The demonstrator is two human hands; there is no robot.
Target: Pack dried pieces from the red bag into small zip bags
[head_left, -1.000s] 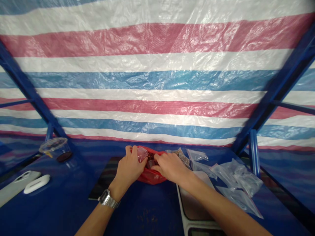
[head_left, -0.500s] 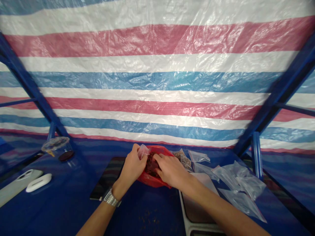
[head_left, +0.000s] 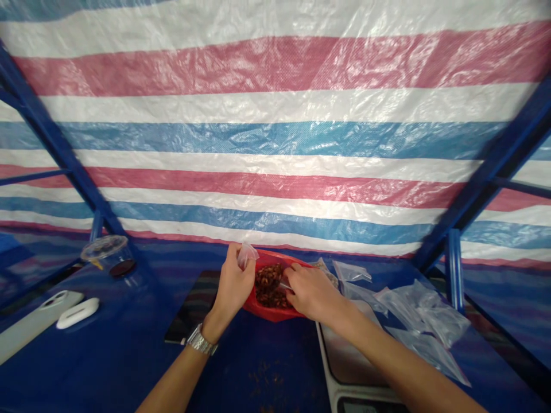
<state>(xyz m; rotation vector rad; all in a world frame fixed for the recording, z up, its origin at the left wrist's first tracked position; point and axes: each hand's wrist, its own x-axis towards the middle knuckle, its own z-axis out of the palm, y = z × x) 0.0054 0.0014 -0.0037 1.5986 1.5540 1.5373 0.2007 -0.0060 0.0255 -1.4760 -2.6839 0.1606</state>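
My left hand [head_left: 232, 285] pinches the top of a small clear plastic bag [head_left: 247, 254], holding it up at the far edge of an open red plastic bag [head_left: 269, 310]. A heap of dark brown pieces [head_left: 269, 285] lies inside the red bag. My right hand [head_left: 310, 292] sits at the red bag's right side, its fingertips pinched together beside the heap. A thin pale sliver [head_left: 284, 285] shows at those fingertips, too small to identify. A metal wristwatch [head_left: 199, 339] circles my left wrist.
A digital kitchen scale [head_left: 350, 355] lies under my right forearm. Several clear zip bags [head_left: 424, 321] lie to the right on the blue tabletop [head_left: 258, 367]. At the left are a lidded plastic cup [head_left: 107, 255], a white phone [head_left: 37, 327], a white oval object [head_left: 77, 313] and a dark flat slab [head_left: 191, 304].
My right hand has moved rightward, uncovering the brown heap. My left hand has lifted the small clear bag higher. The red bag now sits more open.
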